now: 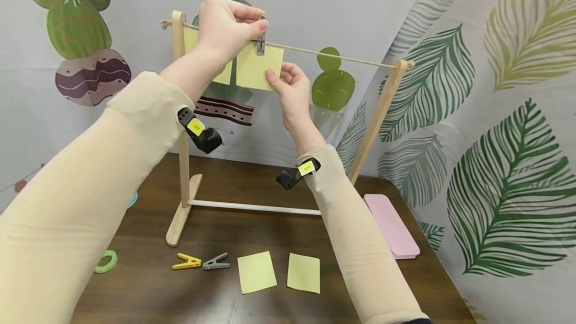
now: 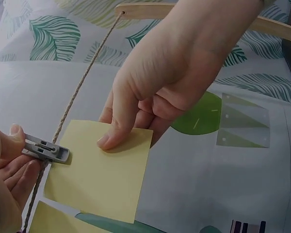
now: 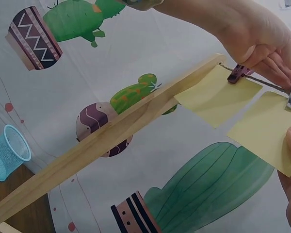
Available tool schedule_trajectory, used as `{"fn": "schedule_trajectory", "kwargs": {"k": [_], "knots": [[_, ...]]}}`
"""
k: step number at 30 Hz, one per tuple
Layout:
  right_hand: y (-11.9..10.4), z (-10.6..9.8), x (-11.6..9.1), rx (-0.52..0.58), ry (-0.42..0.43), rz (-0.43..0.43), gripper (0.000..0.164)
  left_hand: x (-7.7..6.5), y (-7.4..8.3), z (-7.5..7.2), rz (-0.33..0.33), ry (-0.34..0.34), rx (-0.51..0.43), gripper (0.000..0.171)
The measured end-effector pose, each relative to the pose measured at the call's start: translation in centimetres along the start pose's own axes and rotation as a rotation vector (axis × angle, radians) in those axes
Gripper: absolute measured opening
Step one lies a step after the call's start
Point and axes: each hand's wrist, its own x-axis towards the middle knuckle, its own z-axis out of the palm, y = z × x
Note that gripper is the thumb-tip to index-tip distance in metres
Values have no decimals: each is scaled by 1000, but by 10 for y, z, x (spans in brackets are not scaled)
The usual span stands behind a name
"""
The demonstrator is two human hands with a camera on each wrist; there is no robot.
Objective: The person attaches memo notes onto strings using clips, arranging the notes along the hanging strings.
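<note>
My left hand [image 1: 225,26] pinches a grey clothespin [image 1: 261,39] between thumb and fingers, up at the rope [image 1: 324,54]. The clothespin's jaws overlap the rope and the top edge of a yellow paper square [image 1: 258,69]. Lower down, my right hand [image 1: 294,86] holds that paper's right side between thumb and fingers. Beside it on the rope, toward the left post, hangs another yellow paper [image 3: 220,97] under a dark red clothespin [image 3: 239,73]. In the head view my left hand and forearm hide most of that second paper.
The rope spans a wooden frame [image 1: 377,119] with a white crossbar [image 1: 252,207]. On the table lie a yellow clothespin [image 1: 188,261], a grey clothespin [image 1: 216,262], two yellow papers [image 1: 257,272], a green ring [image 1: 107,262] and a pink case [image 1: 392,226]. A blue mesh cup [image 3: 9,153] stands left.
</note>
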Motion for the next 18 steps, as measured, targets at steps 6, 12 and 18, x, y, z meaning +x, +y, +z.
{"fn": "schedule_trajectory", "kwargs": {"k": [6,12,18], "knots": [[0,0,-1,0,0,13,15,-2,0,-2,-5,-38,62,36],[1,-1,0,-5,2,5,15,-5,0,-5,6,-79,62,42],[1,-2,0,-1,-3,3,13,-7,2,-7,2,-113,80,44]]}}
